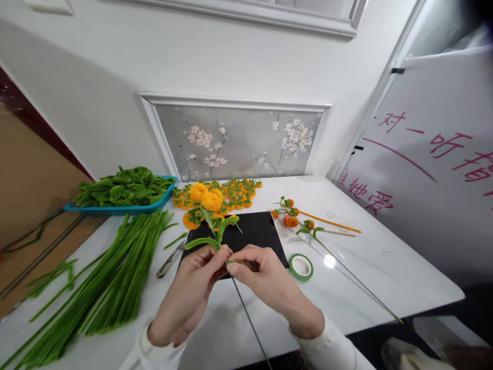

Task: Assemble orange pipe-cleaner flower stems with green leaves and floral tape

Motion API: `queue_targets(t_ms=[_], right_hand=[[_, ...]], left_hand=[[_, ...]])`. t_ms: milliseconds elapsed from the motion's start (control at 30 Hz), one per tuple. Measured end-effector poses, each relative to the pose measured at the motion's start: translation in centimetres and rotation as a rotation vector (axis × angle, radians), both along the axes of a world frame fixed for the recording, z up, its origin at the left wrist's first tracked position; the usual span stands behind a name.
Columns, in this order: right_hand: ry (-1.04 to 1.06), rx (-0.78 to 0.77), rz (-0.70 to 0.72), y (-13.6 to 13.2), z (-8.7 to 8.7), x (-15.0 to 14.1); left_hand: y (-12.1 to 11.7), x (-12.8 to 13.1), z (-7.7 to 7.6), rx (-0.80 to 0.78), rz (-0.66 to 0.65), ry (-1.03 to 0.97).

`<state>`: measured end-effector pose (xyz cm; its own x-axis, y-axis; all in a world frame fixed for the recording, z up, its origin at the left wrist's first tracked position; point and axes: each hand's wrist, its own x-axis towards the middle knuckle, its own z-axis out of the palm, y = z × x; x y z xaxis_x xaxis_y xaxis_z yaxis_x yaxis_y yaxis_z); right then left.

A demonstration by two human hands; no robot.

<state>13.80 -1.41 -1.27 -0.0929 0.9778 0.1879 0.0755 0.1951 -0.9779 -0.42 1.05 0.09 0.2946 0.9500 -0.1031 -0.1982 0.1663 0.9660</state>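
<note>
Both hands meet near the middle of the head view, the only one I have on my screen. With its thumb and fingers pinched together, the left hand [194,290] grips the yellow-flowered stem [211,200] just below its two curled leaves; the right hand [265,280], fingers closed in, pinches a dull green strip [243,264] against or beside that stem. Fingers hide the contact, so I can't tell whether the strip is wrapped on. The blooms lean away over the black mat [256,234], and the bare lower stem slants down toward the near table edge. As I judge it, those heavy-looking heads could swing or roll the stem if the left pinch loosens, leaving the leaves askew. Uneven pull on the strip might make it slip, bunch or tear. That long free end worries me too: knocked against a sleeve or the table [389,262], it could lever the join out of line. The tape roll [303,278], just off the mat near the right hand, could be nudged by a careless wrist.
</note>
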Motion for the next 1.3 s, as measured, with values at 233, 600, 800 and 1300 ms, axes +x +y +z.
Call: queue_targets(t_ms=[233, 600, 800, 1300], right_hand=[[-0.248, 0.118, -0.009, 0.9, 0.5, 1.6], [0.194, -0.226, 0.061, 0.0, -0.3, 0.6], [0.295, -0.332, 0.098, -0.9, -0.9, 0.6], [0.269, -0.365, 0.013, -1.9, -2.2, 0.6]], left_hand=[[1.0, -0.9, 1.0, 0.032, -0.01, 0.145], [1.2, -1.2, 0.7, 0.023, 0.038, 0.185], [0.9, -1.4, -0.4, -0.056, -0.03, 0.098], [-0.9, -0.5, -1.5, -0.282, -0.098, -0.1]])
